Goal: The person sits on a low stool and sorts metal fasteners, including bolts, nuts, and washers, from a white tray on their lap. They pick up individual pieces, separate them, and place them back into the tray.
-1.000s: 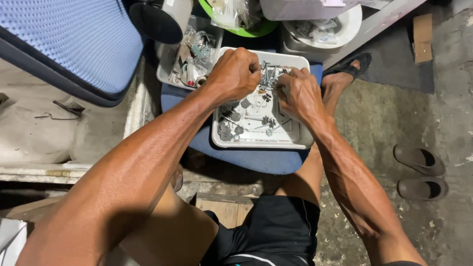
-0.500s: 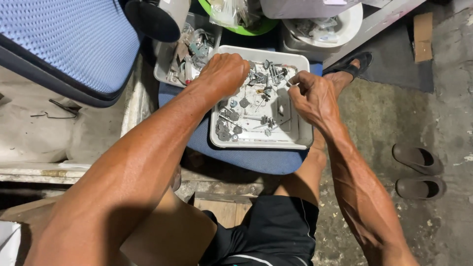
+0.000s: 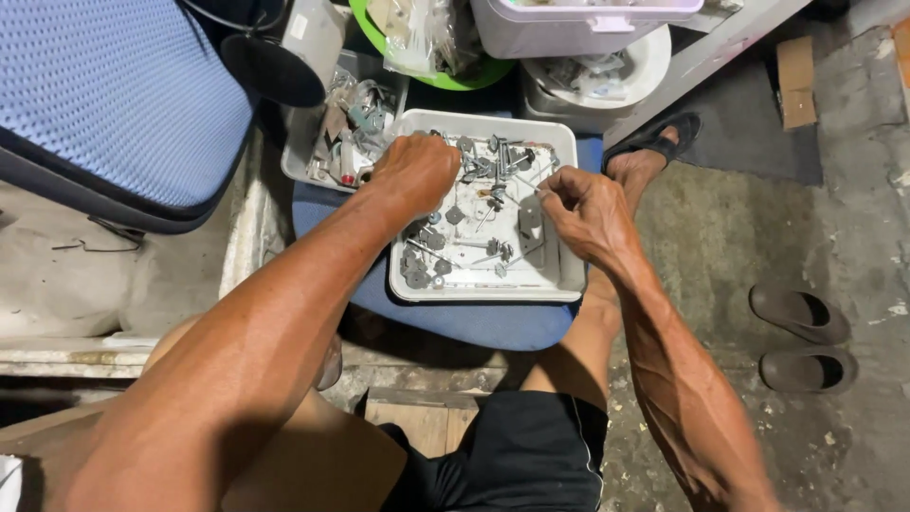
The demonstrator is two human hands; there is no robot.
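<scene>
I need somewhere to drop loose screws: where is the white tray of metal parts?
In the head view, the white tray sits centre frame on a blue seat, under both hands.

Rough grey concrete floor (image 3: 720, 275), stained and gritty; blue mesh-fabric chair seat (image 3: 104, 95) upper left; pair of dark rubber sandals (image 3: 801, 341) at right; brown cardboard scrap (image 3: 796, 81) upper right; dim, even light.

Tray (image 3: 567, 284) btwn hands: hardware-cluttered
</scene>
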